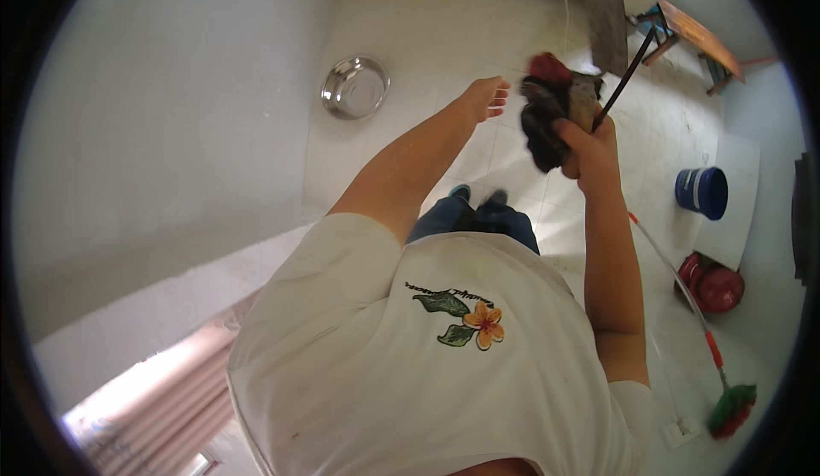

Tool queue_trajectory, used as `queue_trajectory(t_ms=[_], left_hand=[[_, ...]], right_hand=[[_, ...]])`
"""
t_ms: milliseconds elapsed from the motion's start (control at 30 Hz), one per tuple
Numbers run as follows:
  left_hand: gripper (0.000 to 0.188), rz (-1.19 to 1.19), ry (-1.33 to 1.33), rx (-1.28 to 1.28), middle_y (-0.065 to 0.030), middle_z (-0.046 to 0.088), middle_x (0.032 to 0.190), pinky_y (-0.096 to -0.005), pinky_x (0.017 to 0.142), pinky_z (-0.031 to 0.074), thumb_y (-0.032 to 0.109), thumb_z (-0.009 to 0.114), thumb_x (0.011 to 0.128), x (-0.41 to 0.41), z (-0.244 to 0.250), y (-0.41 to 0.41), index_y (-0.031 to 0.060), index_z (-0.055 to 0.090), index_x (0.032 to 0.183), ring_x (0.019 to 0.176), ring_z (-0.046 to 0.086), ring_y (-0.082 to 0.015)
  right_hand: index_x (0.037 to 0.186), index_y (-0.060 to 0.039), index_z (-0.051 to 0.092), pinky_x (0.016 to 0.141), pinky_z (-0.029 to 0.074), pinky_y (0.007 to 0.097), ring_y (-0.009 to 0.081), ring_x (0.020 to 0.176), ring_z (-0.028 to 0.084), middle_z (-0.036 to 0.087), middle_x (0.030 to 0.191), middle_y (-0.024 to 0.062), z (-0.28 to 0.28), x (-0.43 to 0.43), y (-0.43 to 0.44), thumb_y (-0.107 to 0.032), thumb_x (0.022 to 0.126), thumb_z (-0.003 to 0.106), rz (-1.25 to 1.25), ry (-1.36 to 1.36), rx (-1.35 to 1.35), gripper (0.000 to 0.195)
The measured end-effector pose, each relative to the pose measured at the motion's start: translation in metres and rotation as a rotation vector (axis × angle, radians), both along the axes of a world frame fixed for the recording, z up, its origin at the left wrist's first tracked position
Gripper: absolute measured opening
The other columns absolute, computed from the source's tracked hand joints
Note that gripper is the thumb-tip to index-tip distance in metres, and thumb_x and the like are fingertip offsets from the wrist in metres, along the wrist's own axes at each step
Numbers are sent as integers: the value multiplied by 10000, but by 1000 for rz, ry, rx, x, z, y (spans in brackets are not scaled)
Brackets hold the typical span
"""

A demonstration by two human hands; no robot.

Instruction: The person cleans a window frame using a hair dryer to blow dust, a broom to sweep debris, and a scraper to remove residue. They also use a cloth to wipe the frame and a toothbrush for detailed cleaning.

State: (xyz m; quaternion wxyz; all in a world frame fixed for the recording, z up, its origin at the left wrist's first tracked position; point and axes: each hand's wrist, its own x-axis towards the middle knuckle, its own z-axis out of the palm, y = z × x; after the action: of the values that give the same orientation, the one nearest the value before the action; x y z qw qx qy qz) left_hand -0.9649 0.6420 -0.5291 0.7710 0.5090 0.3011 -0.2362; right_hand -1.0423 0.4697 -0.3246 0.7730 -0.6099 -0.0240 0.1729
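Note:
My right hand (586,149) grips a bundle of rags (544,117), dark with a red piece at the top and a greyish piece beside my fingers. A thin dark stick (628,78) slants from that hand up to the right; whether it is joined to the rags, I cannot tell. Slightly left of the bundle, and apart from it, is my left hand (490,99). It holds nothing, and its fingers are loosely curled and spread. Both arms reach forward over the tiled floor (410,46), above my feet.
A steel basin (355,88) lies on the floor by the left wall (192,91). To the right are a blue bucket (701,193), a red plastic object (717,287) and a broom (733,409). A wooden bench (701,37) and a grey plank (605,21) are farther ahead.

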Motion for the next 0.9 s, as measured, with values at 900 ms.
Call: queue_trajectory(t_ms=[900], left_hand=[[215, 215, 315, -116, -46, 598, 959, -371, 766, 412, 264, 451, 873, 411, -100, -63, 81, 537, 947, 872, 540, -183]], right_hand=[[806, -69, 491, 616, 471, 409, 343, 755, 570, 562, 786, 126, -49, 308, 29, -89, 616, 644, -45, -665, -637, 245]])
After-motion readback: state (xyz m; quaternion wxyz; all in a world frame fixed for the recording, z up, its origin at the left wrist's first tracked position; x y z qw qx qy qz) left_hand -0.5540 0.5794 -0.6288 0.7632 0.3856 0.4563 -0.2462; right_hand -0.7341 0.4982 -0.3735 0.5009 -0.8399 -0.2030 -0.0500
